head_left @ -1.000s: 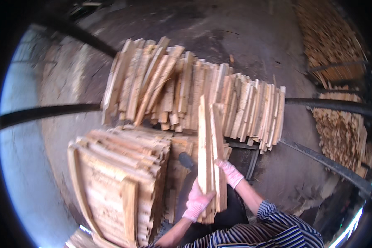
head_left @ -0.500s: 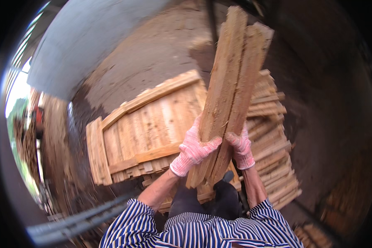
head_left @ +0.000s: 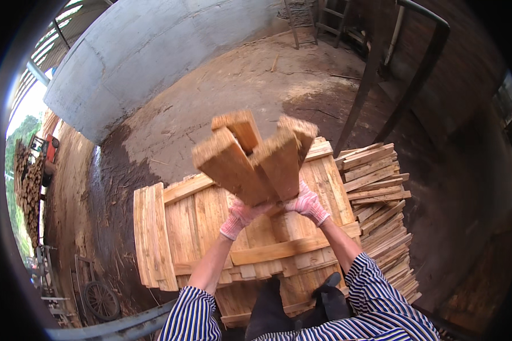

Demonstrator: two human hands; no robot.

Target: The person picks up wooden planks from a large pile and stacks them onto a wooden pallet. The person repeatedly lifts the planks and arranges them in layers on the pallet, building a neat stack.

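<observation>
Several wooden boards [head_left: 227, 165] tilt up in front of me, their rough sawn ends toward the far side and fanned apart. My left hand [head_left: 243, 219], in a pink-and-white knit glove, is closed round their left side near the lower end. On the right side my gloved right hand [head_left: 308, 206] grips the same boards. Below them lies a broad stack of planks [head_left: 207, 213], laid side by side with crosswise planks along its edges. The bundle's lower ends are partly hidden behind the hands.
A looser pile of planks [head_left: 381, 227] adjoins the stack on the right. Dark metal posts [head_left: 370, 91] rise behind it, with a ladder [head_left: 331, 25] farther back. A curved grey wall [head_left: 153, 51] stands far left. A wheeled cart [head_left: 101, 300] and a metal rail [head_left: 114, 323] are at lower left.
The boards have swung left from the right of the view, come over the plank stack and spread apart at their far ends. Both hands have kept hold of them.
</observation>
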